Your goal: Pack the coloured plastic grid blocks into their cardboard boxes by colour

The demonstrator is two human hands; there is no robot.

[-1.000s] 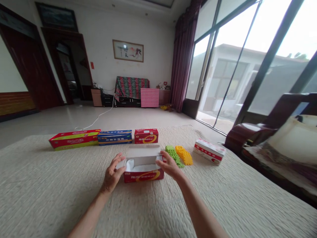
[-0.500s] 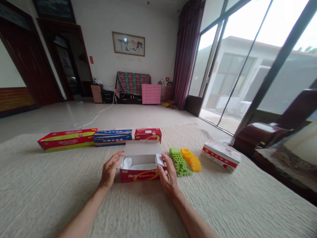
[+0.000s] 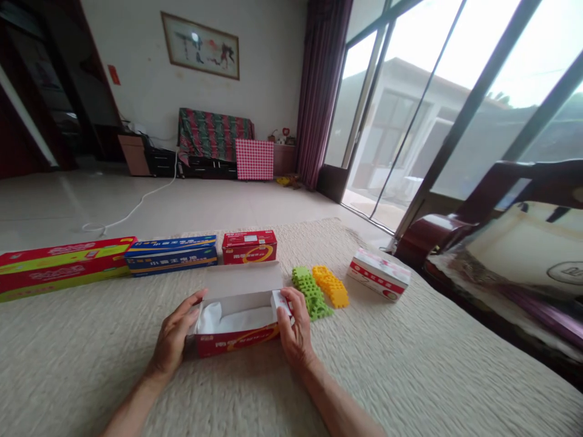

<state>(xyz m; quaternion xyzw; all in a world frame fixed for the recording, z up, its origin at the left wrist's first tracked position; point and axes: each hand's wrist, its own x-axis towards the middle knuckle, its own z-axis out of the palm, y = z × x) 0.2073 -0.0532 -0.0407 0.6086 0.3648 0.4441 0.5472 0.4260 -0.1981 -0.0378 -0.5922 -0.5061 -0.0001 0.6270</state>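
An open red box (image 3: 241, 341) rests on the textured cloth, its white inner lid raised at the back and white wrapping inside. My left hand (image 3: 175, 334) holds its left end, thumb and fingers at the side flap. On the right end, my right hand (image 3: 296, 328) grips the wall and a small white flap. Just right of that hand lie green interlocking pieces (image 3: 311, 294) and yellow interlocking pieces (image 3: 330, 286). Behind the open box stands a closed red box (image 3: 249, 247).
A blue box (image 3: 170, 256) and a long red and green box (image 3: 64, 265) stand in a row at the left. A white and red box (image 3: 379, 274) sits at the right, near a dark wooden chair (image 3: 432, 233). A white cable crosses the floor beyond.
The view has turned right and tilted, so the boxes appear further left. The open box looks closer and slightly angled, with both hands still on its ends.
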